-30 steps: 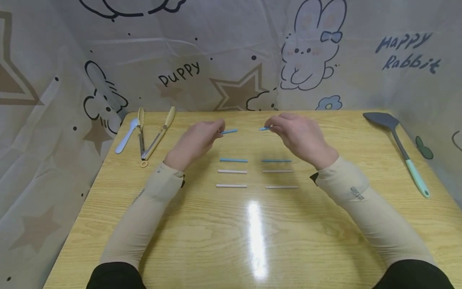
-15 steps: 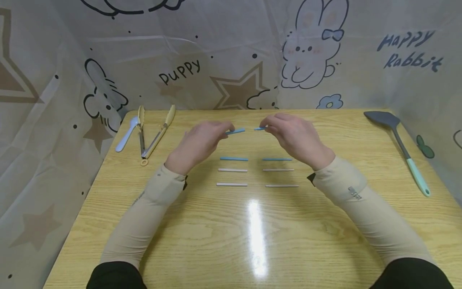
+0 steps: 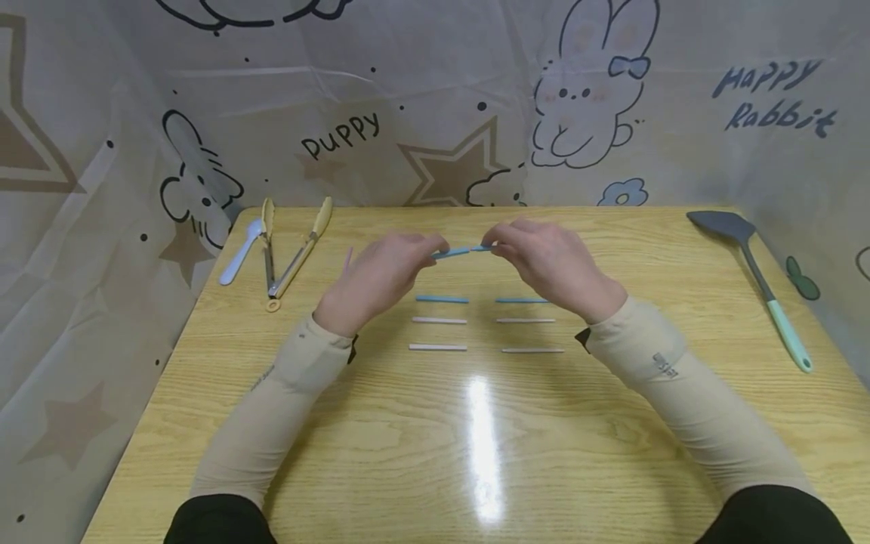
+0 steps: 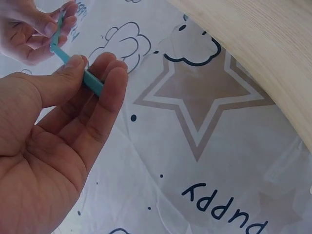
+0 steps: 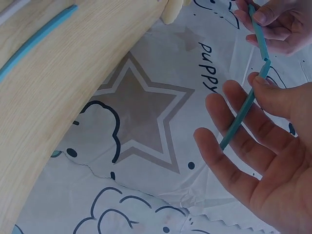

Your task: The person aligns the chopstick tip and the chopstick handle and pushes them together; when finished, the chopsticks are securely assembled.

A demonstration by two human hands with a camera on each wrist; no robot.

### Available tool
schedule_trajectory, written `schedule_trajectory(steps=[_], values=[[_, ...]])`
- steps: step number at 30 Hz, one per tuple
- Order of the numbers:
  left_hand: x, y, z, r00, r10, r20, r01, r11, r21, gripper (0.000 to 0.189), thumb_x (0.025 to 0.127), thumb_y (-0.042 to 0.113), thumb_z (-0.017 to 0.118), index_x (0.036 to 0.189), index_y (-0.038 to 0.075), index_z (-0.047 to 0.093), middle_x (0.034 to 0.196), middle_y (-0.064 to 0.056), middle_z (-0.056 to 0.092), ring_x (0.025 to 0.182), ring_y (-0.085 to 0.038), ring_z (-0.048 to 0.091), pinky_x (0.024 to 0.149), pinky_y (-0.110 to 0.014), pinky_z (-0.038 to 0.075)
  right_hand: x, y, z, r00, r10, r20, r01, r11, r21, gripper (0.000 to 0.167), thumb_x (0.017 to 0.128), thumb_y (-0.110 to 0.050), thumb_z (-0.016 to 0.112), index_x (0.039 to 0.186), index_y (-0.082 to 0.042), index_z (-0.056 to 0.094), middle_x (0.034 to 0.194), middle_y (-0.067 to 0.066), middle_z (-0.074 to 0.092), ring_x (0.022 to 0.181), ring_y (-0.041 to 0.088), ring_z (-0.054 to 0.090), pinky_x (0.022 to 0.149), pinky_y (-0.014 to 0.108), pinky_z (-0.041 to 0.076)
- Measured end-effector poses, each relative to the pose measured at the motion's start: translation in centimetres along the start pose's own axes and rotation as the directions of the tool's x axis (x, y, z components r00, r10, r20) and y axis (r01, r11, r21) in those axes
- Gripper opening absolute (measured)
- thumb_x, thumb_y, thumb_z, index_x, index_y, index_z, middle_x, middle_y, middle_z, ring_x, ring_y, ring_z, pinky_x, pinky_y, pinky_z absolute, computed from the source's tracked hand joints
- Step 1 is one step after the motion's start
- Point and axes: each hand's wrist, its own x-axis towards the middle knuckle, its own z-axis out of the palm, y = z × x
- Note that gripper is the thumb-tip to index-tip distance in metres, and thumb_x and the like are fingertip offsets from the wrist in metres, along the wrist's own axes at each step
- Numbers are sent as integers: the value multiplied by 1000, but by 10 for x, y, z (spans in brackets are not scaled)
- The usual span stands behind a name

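Note:
Over the back of the table, my left hand point(image 3: 384, 272) pinches a thin blue stick point(image 4: 92, 83) between thumb and fingers. My right hand point(image 3: 557, 268) holds a second blue stick point(image 5: 239, 119) the same way. The inner ends of the two sticks meet at a slight angle; whether they are joined cannot be told. Below the hands, two more blue sticks lie flat, a left one point(image 3: 442, 299) and a right one point(image 3: 521, 301). Nearer lie several pale sticks, among them an upper left one point(image 3: 439, 320) and a lower right one point(image 3: 533, 350), in two columns.
Tongs point(image 3: 275, 283) lie spread at the back left beside a light-blue spoon point(image 3: 234, 261). A spatula point(image 3: 741, 242) with a mint handle lies on the right. A printed cloth point(image 3: 272, 91) rises behind the wooden table point(image 3: 394, 438). A thin pink sliver point(image 3: 348, 258) shows by the left hand.
Both hands have moved toward each other, the left one rightward more than the right one leftward. The gap between the held blue sticks has closed. Sticks on the table have stayed put.

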Motion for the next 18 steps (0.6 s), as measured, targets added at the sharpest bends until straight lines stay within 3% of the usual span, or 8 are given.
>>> schedule_trajectory(steps=[8, 18], values=[[-1, 5, -1, 999, -44, 33, 43, 999, 17, 17, 95, 6, 65, 111, 10, 60, 87, -4, 68, 75, -18, 65, 64, -31, 52, -1, -1, 0, 999, 9, 33, -9, 1000, 0, 19, 89, 0, 70, 106, -9, 67, 98, 7, 73, 65, 19, 65, 52, 31, 51], [-1, 6, 1, 1000, -23, 4, 23, 998, 54, 13, 94, 3, 65, 106, 8, 64, 89, -5, 71, 69, -17, 63, 57, -31, 52, -1, -2, 0, 998, 35, 51, -32, 998, -56, 10, 92, -7, 70, 102, -8, 69, 94, 5, 73, 66, 19, 66, 51, 32, 51]])
